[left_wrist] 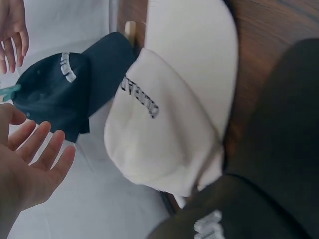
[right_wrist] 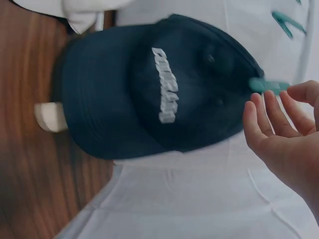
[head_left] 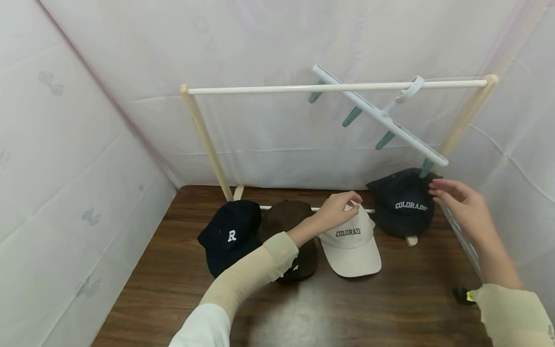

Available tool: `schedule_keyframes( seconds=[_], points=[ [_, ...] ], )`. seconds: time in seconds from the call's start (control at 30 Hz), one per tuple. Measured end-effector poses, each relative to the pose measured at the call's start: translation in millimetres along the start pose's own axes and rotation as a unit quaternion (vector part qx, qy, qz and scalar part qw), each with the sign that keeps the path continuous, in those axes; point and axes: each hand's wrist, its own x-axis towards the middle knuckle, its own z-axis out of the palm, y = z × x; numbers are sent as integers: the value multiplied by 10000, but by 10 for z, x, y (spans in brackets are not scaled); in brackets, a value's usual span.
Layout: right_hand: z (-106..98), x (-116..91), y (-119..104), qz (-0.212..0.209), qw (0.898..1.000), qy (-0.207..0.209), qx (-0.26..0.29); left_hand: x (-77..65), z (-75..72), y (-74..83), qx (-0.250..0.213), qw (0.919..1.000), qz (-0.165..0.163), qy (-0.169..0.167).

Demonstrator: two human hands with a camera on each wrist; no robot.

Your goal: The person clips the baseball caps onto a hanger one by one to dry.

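Note:
A dark navy cap [head_left: 403, 207] lettered COLORADO hangs from the lowest green clip [head_left: 427, 167] of a tilted white clip hanger [head_left: 377, 113]. My right hand [head_left: 466, 207] is just beside that clip, its fingers loosely bent and nothing held. In the right wrist view the fingertips [right_wrist: 269, 99] overlap the clip's end; the left wrist view shows a gap between them. Over the crown of a cream cap [head_left: 353, 250] is my left hand [head_left: 336, 209], fingers spread and relaxed in the left wrist view, holding nothing. Part of the cream crown is hidden behind it.
A brown cap [head_left: 284, 217] and a navy cap [head_left: 236, 226] marked R lie to the left on the wooden table [head_left: 390, 308]. The hanger hooks onto the white rail [head_left: 260, 89] of a wooden-legged rack. A small black object [head_left: 461, 296] is near the right sleeve.

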Motion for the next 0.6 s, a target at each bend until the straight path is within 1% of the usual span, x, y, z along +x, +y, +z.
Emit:
schedule_keyframes(
  seconds=[0.03, 0.1, 0.17, 0.2, 0.27, 0.37, 0.47, 0.6],
  points=[
    [47, -24, 13, 8, 9990, 10, -438, -34, -4, -15, 36, 10000, -25, 2],
    [125, -70, 22, 62, 9915, -13, -1303, -84, -11, -45, 106, 9999, -75, 24],
    [206, -112, 17, 126, 9771, -29, -2126, -120, -19, -67, 156, 9998, -120, 3],
    [248, -126, 15, 118, 9715, -51, -2368, -134, -23, -75, 206, 9997, -121, -12],
    [341, -147, 21, 63, 9646, -123, -2634, -157, -34, -87, 316, 9994, -101, -39],
    [500, -167, 52, -31, 9574, -263, -2876, -206, -58, -95, 525, 9985, -84, -107],
    [661, -172, 105, -289, 9497, -467, -3082, -275, -85, -114, 755, 9970, -86, -154],
    [852, -192, 183, -797, 9356, -702, -3367, -380, -107, -142, 1028, 9946, -83, -142]
  ],
)
